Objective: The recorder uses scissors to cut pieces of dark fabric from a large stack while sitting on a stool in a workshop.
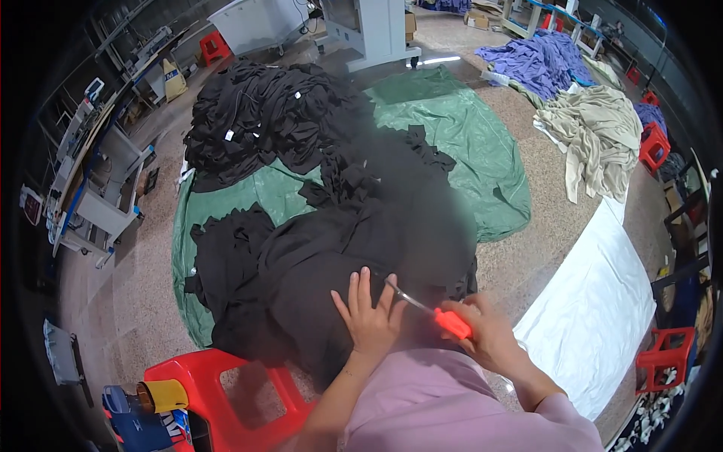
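Cloth: black fabric (324, 275), soft, matte and loosely folded, across the centre and lower centre of the frame.
Tool: a smooth orange-red handle (453, 324) with a thin, shiny metal shaft (413, 300), right of lower centre.
Left hand (373, 320): laid on the black fabric, fingers spread.
Right hand (486, 337): closed around the handle.
Floor sheet: crinkled green sheeting (482, 135) behind the fabric, bearing a rumpled black heap (275, 113) at upper left.
Right side: purple cloth (538, 64) and beige cloth (599, 128) above a white sheet (591, 301).
Lower left: red plastic stool (184, 367), yellow roll (166, 395).
In the way: a hazy blur veils the fabric right of centre.
Tool axis: slanting, shaft pointing upper left, handle lower right; tip contact unclear.
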Tool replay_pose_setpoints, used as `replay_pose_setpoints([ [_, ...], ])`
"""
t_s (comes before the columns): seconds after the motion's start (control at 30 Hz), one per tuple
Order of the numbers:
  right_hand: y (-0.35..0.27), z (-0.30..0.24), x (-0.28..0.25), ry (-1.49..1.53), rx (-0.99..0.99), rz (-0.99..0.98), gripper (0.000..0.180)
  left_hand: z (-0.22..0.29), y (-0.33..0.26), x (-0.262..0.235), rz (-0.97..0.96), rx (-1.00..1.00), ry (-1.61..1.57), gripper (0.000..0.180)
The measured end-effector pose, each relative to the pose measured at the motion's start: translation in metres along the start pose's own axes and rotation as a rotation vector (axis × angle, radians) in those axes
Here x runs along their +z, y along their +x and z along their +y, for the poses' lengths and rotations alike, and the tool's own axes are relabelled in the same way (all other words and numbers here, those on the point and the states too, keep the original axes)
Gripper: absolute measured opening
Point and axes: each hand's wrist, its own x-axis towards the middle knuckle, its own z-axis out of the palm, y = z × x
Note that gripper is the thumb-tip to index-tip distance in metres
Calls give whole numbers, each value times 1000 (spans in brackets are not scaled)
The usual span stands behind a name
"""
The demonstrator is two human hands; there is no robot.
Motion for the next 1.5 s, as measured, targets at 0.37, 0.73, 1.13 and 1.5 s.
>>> replay_pose_setpoints([
  [0.37, 1, -1, -5, -161, 49, -141, 29, 4, -3, 9, -129, -31, 123, 58],
  [0.73, 8, -5, -11, -270, 40, -161, 33, 4, -3, 10, -104, -34, 130, 59],
  [1.13, 45, -21, 9, -241, -99, -134, 29, 3, -3, 8, -152, -71, -24, 59],
  [1.5, 55, -26, 2, -218, -75, -135, 30, 5, -4, 8, -142, -77, 44, 50],
])
